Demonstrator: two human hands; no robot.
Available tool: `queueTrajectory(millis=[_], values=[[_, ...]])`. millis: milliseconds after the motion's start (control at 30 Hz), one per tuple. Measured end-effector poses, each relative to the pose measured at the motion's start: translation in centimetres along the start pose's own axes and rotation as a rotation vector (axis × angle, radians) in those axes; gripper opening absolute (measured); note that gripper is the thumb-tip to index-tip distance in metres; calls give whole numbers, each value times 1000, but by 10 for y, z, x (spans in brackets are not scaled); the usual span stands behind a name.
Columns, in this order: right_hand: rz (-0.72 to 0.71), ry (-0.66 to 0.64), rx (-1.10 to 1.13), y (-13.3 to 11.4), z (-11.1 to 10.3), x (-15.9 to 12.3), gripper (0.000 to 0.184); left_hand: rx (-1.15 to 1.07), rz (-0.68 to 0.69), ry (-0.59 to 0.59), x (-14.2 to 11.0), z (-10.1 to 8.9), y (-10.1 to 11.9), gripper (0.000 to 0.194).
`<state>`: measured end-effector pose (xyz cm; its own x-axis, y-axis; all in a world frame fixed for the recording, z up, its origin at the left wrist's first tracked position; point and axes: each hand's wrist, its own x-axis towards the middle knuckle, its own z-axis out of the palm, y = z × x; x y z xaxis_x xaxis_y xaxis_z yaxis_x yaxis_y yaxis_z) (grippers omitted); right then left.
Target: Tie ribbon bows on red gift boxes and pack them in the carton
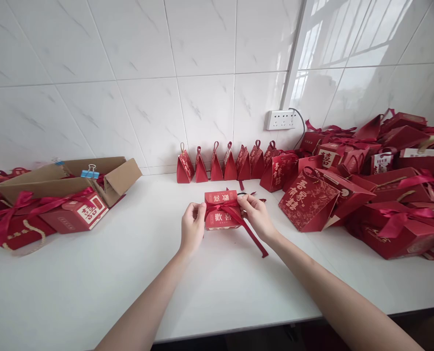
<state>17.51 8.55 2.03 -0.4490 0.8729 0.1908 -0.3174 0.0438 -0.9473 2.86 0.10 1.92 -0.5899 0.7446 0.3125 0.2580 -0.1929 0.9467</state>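
A small red gift box (222, 225) with pale Chinese characters sits on the white table in front of me, tied across the middle with a dark red ribbon (255, 239). One ribbon end trails down to the right over the tabletop. My left hand (192, 224) is closed on the box's left side, thumb toward me. At the right side, my right hand (256, 214) pinches the box edge near the ribbon; its fingertips are partly hidden, so whether ribbon is also between them cannot be told. Small dark items lie just behind that hand.
Several triangular red boxes with loops (214, 168) stand along the tiled wall. On the right, many red gift boxes (392, 195) are heaped. An open cardboard box (124, 183) with blue binder clips stands at left among red boxes (76, 214). A power strip (281, 120) hangs on the wall.
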Motion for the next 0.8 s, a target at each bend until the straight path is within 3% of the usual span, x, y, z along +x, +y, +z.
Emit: queueTrajectory(millis=[200,333,467,600,700,800], values=[[-23,-3,-30,-3,1,-1,45,-74,1,-126,6,-4,-8,40],[-7,-13,-52,-6,0,-3,57,-131,-23,-233,6,-6,-9,41],[-33,-69,-207,-8,-5,-2,82,-24,36,-146,7,-6,-6,32],[-108,-112,-529,-8,-6,-4,111,29,87,-78,10,-7,-5,28],[-179,-158,-650,-4,-7,-5,113,-6,37,-91,11,-8,-2,30],[-218,-199,-627,2,-9,-3,107,-19,12,-73,11,-9,-1,33]])
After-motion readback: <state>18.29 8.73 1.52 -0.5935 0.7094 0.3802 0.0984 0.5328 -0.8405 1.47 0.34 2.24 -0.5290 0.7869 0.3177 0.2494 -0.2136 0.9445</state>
